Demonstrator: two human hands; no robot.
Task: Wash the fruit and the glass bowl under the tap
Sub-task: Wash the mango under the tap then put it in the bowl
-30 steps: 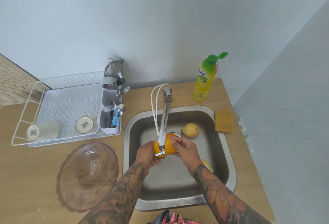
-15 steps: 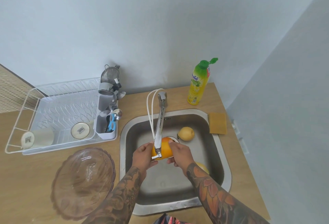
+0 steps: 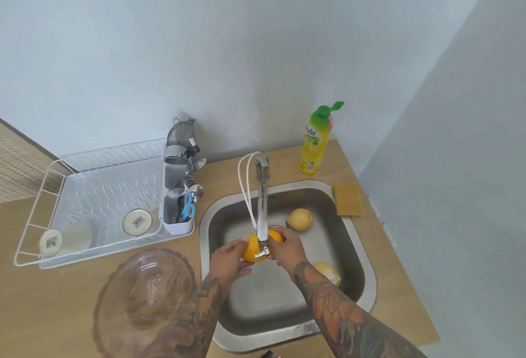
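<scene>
While held over the steel sink point(image 3: 367, 278), wrapped by curled fingers of left hand point(image 3: 227, 258) and right hand point(image 3: 287, 246), right below the tap point(image 3: 262, 215): the orange point(image 3: 252, 249). Upturned on the counter, left of the basin: glass bowl point(image 3: 142, 300). Lying inside the basin: pear point(image 3: 300, 219), lemon point(image 3: 327, 272).

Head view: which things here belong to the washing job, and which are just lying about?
Job: orange held by left hand and right hand, tap, sink, two yellow fruits, glass bowl.
Lying about: soap bottle, sponge, dish rack, utensil holder.
</scene>
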